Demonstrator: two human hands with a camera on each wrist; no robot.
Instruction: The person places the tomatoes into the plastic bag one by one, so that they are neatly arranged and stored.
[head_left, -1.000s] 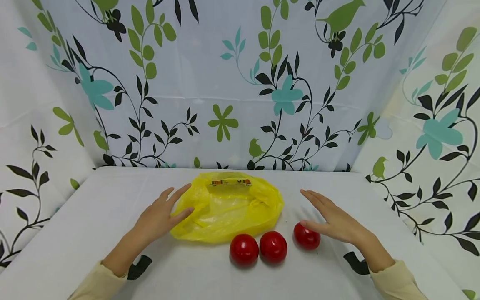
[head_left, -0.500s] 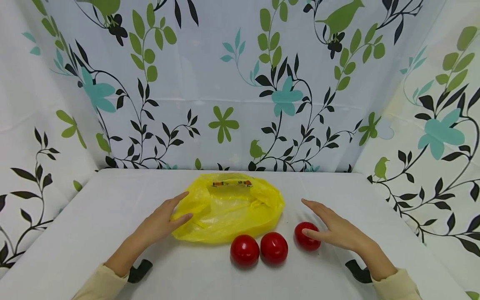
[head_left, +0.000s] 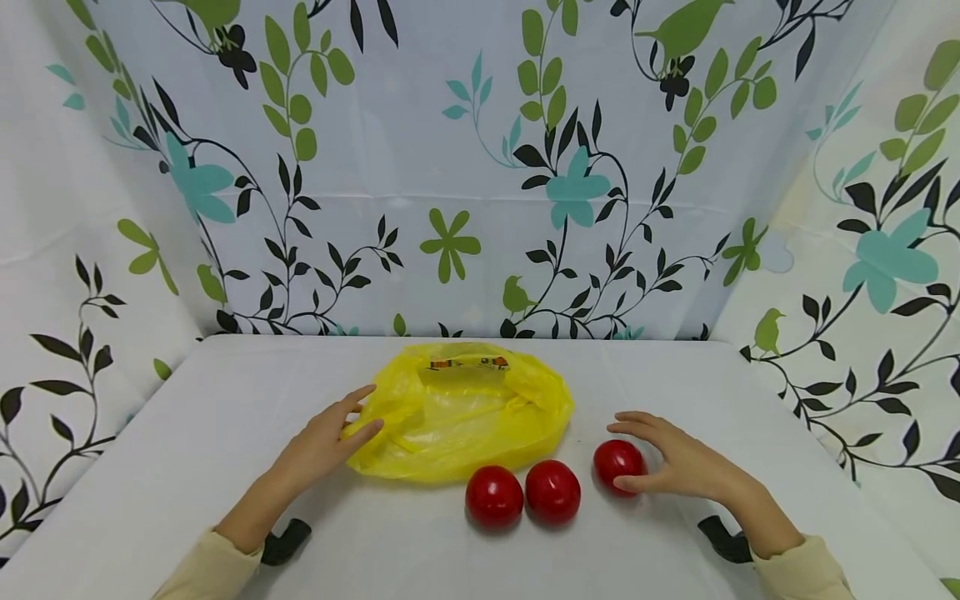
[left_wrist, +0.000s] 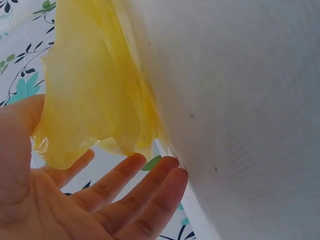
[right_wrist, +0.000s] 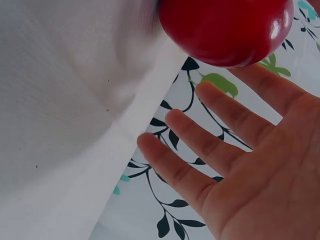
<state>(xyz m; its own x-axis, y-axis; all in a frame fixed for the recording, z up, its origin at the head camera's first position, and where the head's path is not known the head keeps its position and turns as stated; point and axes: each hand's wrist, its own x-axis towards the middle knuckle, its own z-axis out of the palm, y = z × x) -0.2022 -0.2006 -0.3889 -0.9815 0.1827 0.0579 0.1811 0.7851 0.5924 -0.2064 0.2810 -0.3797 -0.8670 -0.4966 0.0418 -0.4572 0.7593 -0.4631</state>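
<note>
A crumpled yellow plastic bag [head_left: 457,425] lies on the white table, its opening facing me. My left hand [head_left: 318,446] is at the bag's left edge, fingers spread; in the left wrist view the bag's film [left_wrist: 90,75] hangs between thumb and fingers, and I cannot tell whether they touch it. Two glossy red balls [head_left: 493,497] sit side by side in front of the bag. To their right is a third red ball [head_left: 618,467], also large in the right wrist view [right_wrist: 227,30]. My right hand [head_left: 678,462] reaches around it with loosely bent fingers, thumb in front, without a visible grip.
The white table [head_left: 390,550] ends at a patterned curtain [head_left: 360,167] behind, with similar cloth on the left and right sides. Black wrist-camera mounts [head_left: 287,542] show under both wrists.
My right hand has lowered towards the rightmost red ball, and its fingers have bent slightly around it. The left hand stays almost in place beside the bag. The balls and bag have not moved.
</note>
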